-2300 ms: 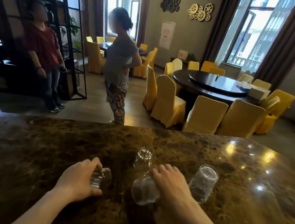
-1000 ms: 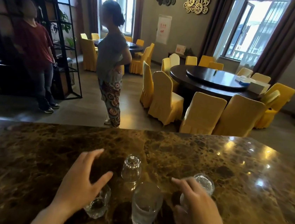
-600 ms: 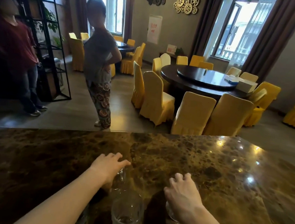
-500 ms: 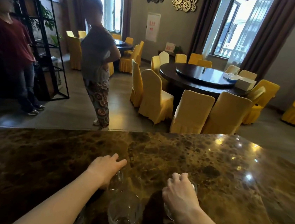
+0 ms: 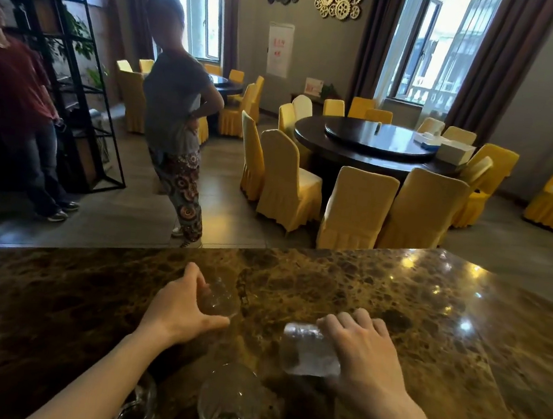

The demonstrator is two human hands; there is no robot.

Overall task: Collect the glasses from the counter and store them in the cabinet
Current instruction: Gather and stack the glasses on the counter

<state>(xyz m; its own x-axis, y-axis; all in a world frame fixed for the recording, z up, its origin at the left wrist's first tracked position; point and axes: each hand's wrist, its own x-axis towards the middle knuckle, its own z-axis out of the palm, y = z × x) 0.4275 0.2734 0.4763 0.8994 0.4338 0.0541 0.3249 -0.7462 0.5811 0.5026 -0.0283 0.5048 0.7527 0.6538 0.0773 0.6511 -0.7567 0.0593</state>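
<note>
Both arms reach out over the dark marbled worktop point(image 5: 396, 292) in the lower half of the frame. The left hand point(image 5: 177, 311) is cupped around a small clear glass point(image 5: 220, 299) at centre frame, fingers over the top and thumb spread out beneath it, gripping it. The right hand point(image 5: 366, 350), lower right of centre, is clamped on a textured tumbler point(image 5: 307, 350) that lies tipped on its side, its end pointing toward the frame's left. At the bottom edge, a tall glass point(image 5: 228, 410) stands upright between the two forearms, and a fourth glass point(image 5: 138, 410) peeks out under the left forearm, partly hidden. Beyond the worktop, upper half of the frame: two people stand at left, and yellow-covered chairs point(image 5: 288, 183) ring a round dark table point(image 5: 372, 144).
</note>
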